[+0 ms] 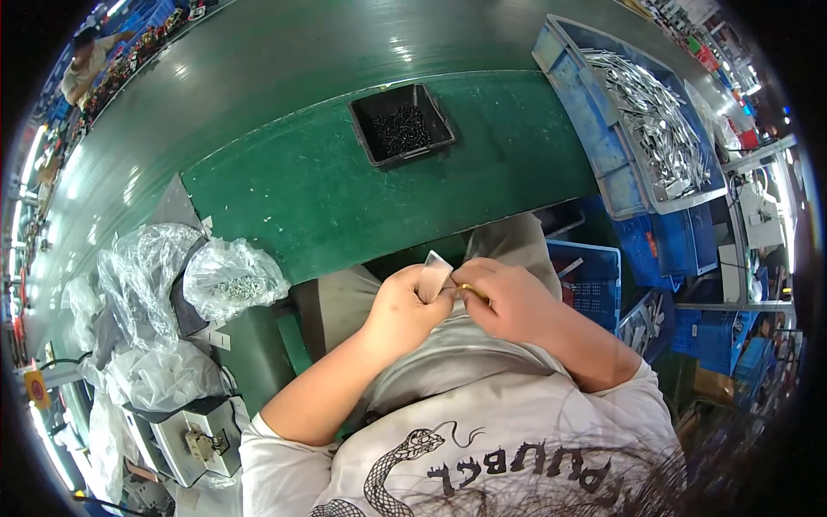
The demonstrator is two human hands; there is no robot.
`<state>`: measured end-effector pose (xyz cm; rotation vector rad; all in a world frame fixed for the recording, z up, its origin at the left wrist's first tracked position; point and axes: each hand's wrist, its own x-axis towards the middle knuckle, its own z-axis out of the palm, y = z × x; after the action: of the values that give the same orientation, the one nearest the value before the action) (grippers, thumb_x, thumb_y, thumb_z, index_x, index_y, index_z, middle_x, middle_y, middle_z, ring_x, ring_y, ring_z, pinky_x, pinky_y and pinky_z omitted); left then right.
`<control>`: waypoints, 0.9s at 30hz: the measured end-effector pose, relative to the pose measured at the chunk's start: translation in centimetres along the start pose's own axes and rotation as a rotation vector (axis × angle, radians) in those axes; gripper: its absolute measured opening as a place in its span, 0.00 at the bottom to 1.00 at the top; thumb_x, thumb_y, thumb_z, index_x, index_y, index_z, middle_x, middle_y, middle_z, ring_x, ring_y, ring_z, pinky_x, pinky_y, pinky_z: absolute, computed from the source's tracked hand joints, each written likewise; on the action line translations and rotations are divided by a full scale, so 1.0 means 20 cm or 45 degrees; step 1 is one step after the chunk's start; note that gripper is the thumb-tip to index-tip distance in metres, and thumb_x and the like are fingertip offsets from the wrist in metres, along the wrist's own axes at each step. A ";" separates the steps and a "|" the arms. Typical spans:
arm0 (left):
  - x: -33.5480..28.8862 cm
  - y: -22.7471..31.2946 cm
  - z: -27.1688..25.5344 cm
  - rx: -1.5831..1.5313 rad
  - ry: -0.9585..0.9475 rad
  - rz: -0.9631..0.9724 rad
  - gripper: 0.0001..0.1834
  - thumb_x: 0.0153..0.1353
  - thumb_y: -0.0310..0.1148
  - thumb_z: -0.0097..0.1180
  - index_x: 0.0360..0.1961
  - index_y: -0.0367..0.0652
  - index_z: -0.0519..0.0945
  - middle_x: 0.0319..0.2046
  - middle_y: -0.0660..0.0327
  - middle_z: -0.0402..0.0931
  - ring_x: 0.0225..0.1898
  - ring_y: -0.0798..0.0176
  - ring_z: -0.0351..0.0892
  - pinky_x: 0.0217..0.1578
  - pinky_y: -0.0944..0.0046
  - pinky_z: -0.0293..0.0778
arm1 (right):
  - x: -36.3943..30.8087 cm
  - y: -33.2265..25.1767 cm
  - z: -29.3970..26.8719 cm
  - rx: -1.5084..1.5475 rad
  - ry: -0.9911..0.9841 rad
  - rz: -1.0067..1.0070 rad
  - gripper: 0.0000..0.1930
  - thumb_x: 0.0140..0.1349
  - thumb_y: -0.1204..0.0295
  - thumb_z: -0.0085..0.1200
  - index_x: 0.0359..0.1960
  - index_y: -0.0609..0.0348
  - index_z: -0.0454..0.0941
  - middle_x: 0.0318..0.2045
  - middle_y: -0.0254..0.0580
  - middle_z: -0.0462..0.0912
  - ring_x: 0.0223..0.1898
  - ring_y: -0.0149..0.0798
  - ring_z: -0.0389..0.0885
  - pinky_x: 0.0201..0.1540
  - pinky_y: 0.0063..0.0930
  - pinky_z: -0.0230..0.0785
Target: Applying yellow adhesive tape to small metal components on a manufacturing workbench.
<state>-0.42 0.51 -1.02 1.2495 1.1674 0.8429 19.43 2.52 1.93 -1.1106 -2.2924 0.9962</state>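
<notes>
My left hand (401, 303) is closed around a flat, shiny metal piece (435, 277), whose squared end sticks up above the fingers. Close beside it, my right hand (506, 299) pinches a slim yellow item (475, 293); its kind is too small to make out. The fingertips of both hands meet over my lap, just in front of the table's near edge. Beyond them on the green table (284, 189) sits a black bin (365, 142) holding many small black parts (402, 129).
A blue crate (594, 129) heaped with metal strips (650, 125) stands at the right. Below it are more blue crates (594, 252). Clear plastic bags (233, 280), one with small metal parts, lie at the left above a grey machine (202, 444). Another person (84, 69) is far left.
</notes>
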 end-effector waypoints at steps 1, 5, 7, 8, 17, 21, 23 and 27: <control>0.00 0.00 0.00 -0.033 -0.049 -0.107 0.06 0.58 0.22 0.59 0.25 0.37 0.76 0.28 0.64 0.77 0.31 0.72 0.72 0.31 0.66 0.70 | 0.00 0.01 -0.01 0.003 0.006 0.002 0.11 0.59 0.78 0.55 0.44 0.62 0.79 0.35 0.48 0.82 0.35 0.47 0.83 0.38 0.36 0.74; 0.00 0.01 0.01 -0.120 -0.041 -0.147 0.05 0.60 0.25 0.59 0.27 0.37 0.78 0.26 0.67 0.75 0.28 0.76 0.70 0.28 0.69 0.67 | -0.01 0.00 -0.02 0.085 -0.049 0.087 0.09 0.60 0.79 0.54 0.42 0.61 0.80 0.44 0.47 0.78 0.37 0.42 0.81 0.39 0.32 0.73; 0.01 0.01 0.00 -0.240 -0.059 -0.275 0.04 0.61 0.27 0.59 0.31 0.37 0.79 0.23 0.68 0.74 0.23 0.77 0.68 0.24 0.72 0.63 | 0.00 -0.02 -0.05 0.191 -0.114 0.230 0.07 0.61 0.77 0.55 0.40 0.61 0.81 0.51 0.46 0.72 0.37 0.39 0.79 0.38 0.29 0.73; 0.01 0.01 0.00 -0.240 -0.062 -0.275 0.04 0.61 0.27 0.59 0.31 0.37 0.79 0.23 0.68 0.74 0.23 0.77 0.68 0.24 0.72 0.63 | 0.00 -0.01 -0.04 0.192 -0.112 0.232 0.07 0.61 0.77 0.55 0.40 0.61 0.81 0.51 0.46 0.72 0.37 0.39 0.79 0.38 0.29 0.73; 0.01 -0.02 0.00 -0.338 -0.108 -0.379 0.07 0.63 0.31 0.61 0.34 0.37 0.80 0.20 0.70 0.72 0.20 0.78 0.67 0.19 0.74 0.60 | -0.01 0.02 -0.01 0.169 0.040 0.147 0.05 0.61 0.77 0.59 0.38 0.62 0.82 0.47 0.43 0.75 0.40 0.37 0.80 0.38 0.26 0.74; -0.01 0.07 0.02 -0.311 -0.084 -0.329 0.17 0.67 0.38 0.60 0.47 0.35 0.76 0.24 0.65 0.76 0.20 0.76 0.70 0.20 0.74 0.64 | 0.00 0.03 -0.05 0.141 0.115 0.141 0.04 0.61 0.78 0.59 0.36 0.63 0.82 0.44 0.42 0.76 0.40 0.37 0.80 0.36 0.26 0.73; -0.02 0.07 0.03 -0.355 -0.024 -0.342 0.20 0.69 0.40 0.59 0.52 0.34 0.73 0.26 0.64 0.77 0.19 0.75 0.70 0.20 0.74 0.66 | 0.00 0.03 -0.07 0.167 0.147 0.168 0.03 0.61 0.79 0.59 0.36 0.63 0.82 0.44 0.41 0.76 0.40 0.36 0.79 0.36 0.25 0.72; -0.02 0.03 0.01 -0.529 -0.078 -0.270 0.20 0.69 0.40 0.59 0.53 0.37 0.71 0.27 0.64 0.78 0.21 0.75 0.72 0.21 0.73 0.70 | 0.00 0.02 -0.11 0.195 0.218 0.151 0.03 0.61 0.80 0.59 0.36 0.64 0.82 0.43 0.41 0.76 0.37 0.33 0.78 0.35 0.22 0.70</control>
<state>-0.24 0.13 -0.36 0.7915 0.9921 0.8301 20.95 3.66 3.06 -1.2284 -2.0006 1.0580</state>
